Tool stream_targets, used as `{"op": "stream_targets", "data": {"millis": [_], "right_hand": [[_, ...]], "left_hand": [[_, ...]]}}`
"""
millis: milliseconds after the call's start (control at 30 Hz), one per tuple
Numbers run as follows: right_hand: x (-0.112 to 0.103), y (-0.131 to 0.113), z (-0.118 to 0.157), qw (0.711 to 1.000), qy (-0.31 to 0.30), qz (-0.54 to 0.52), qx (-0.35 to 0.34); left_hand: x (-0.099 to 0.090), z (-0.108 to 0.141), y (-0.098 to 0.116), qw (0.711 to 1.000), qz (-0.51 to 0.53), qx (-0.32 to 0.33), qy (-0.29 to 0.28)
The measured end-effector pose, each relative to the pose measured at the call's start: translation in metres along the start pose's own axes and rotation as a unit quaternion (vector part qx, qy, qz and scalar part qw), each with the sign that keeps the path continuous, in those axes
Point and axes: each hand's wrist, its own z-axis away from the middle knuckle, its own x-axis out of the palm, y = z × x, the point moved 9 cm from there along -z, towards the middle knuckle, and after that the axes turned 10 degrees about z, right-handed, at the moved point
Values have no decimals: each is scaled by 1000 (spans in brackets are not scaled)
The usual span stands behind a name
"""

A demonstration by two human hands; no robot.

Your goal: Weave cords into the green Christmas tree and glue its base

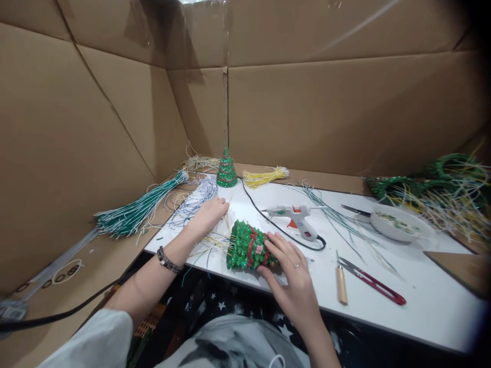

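Note:
A small green Christmas tree decoration (242,250) with red garland and a pink ornament lies on its side near the table's front edge. My right hand (293,266) rests over its right end, thumb below and fingers on top. Several yellow, white and dark wires (215,242) stick out from the tree's left end. Beyond them, my left hand (210,213) is closed with its fingertips together above the table; what they hold, if anything, is too small to make out. Close to that hand lies a tangle of blue and white wires (192,207).
A finished-looking green tree (226,171) stands at the back, beside yellow wires (266,177). A glue gun (301,220) with a black cord lies behind my right hand. To the right are an awl (341,286), red-handled snips (378,283) and a white bowl (395,230). Green wires (141,207) lie left.

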Motion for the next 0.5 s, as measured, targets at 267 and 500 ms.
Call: {"op": "stream_targets", "data": {"millis": [267, 500], "right_hand": [[-1, 0, 0, 1000, 4, -7, -3], [-1, -1, 1, 1000, 8, -5, -8]], "left_hand": [[-2, 2, -3, 1000, 10, -20, 14], [2, -1, -9, 999, 39, 2, 28]]}}
